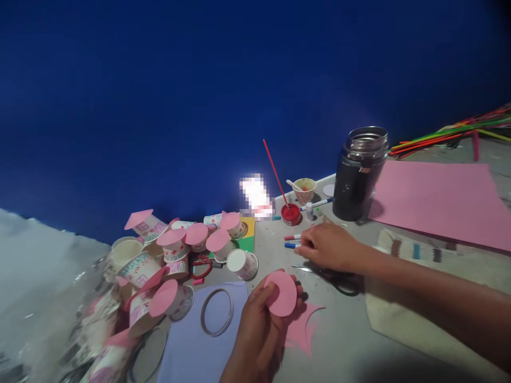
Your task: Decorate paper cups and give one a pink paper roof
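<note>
My left hand (261,319) holds a round piece of pink paper (282,293), thumb on top and fingers behind. My right hand (331,247) is on the table with fingers curled down around a blue-capped marker (291,246); the rest of that marker is hidden under the hand. Just beyond lies a red-capped marker (292,237). A pair of scissors (346,286) rests below my right wrist, partly covered. Pink paper offcuts (305,324) lie under and beside my left hand. Near it a white paper cup (242,264) lies on its side.
Several decorated cups with pink paper tops (173,239) crowd the left. A tape roll (216,313) sits on lilac paper (187,340). Behind the hands stand a red paint pot (290,214), a small cup (304,191) and a dark flask (359,175). Pink sheet (443,202) lies right.
</note>
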Demonstrator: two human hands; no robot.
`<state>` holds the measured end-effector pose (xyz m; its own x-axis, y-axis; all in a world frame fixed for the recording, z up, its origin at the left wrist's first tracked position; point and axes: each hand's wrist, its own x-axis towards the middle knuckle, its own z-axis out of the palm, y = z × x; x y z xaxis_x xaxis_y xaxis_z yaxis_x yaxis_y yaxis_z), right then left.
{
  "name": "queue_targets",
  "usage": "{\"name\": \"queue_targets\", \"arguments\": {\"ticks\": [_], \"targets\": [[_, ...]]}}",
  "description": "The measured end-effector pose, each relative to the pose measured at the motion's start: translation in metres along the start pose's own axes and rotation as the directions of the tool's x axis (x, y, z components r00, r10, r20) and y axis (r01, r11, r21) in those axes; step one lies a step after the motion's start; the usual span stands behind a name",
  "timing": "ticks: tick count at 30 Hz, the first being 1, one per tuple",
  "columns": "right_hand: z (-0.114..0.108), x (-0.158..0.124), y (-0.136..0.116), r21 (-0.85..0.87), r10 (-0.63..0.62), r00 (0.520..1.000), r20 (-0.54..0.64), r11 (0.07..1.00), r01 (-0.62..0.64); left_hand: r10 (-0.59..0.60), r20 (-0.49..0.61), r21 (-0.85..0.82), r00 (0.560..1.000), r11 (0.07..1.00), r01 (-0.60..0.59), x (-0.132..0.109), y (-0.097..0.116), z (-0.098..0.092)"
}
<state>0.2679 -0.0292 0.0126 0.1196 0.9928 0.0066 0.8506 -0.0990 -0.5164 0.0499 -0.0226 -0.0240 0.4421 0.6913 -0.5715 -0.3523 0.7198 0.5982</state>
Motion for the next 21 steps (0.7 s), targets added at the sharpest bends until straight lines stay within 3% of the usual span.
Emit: {"name": "queue_targets", "arguments": {"ticks": [4, 7, 10, 15, 19, 21], "targets": [[-0.016, 0.016, 0.033, -0.145, 0.136, 0.988, -0.074, 0.979, -0.146, -0.073, 0.003, -0.048, 0.997, 0.996, 0.073, -0.001, 0.004, 0.001], [-0.014, 0.029, 0.051, -0.153, 0.206, 0.972, -0.109, 0.963, -0.222, -0.116, 0.04, -0.128, 0.992, 0.984, 0.12, 0.0, 0.008, 0.001], [-0.008, 0.043, 0.062, -0.122, 0.218, 0.969, -0.115, 0.965, -0.231, -0.081, 0.085, -0.178, 0.993, 0.979, 0.095, -0.001, 0.013, 0.001], [-0.003, 0.046, 0.056, -0.106, 0.131, 0.981, -0.144, 0.984, -0.146, -0.005, 0.141, -0.226, 0.99, 0.973, 0.037, -0.007, 0.02, 0.003], [-0.004, 0.017, 0.024, -0.099, -0.039, 0.988, -0.151, 0.995, 0.024, 0.0, 0.163, -0.232, 0.987, 0.972, 0.039, -0.004, 0.018, -0.002], [-0.001, -0.002, 0.007, 0.022, -0.147, 0.986, -0.08, 0.988, 0.15, 0.013, 0.176, -0.245, 0.984, 0.969, 0.031, -0.002, 0.017, -0.004]]}}
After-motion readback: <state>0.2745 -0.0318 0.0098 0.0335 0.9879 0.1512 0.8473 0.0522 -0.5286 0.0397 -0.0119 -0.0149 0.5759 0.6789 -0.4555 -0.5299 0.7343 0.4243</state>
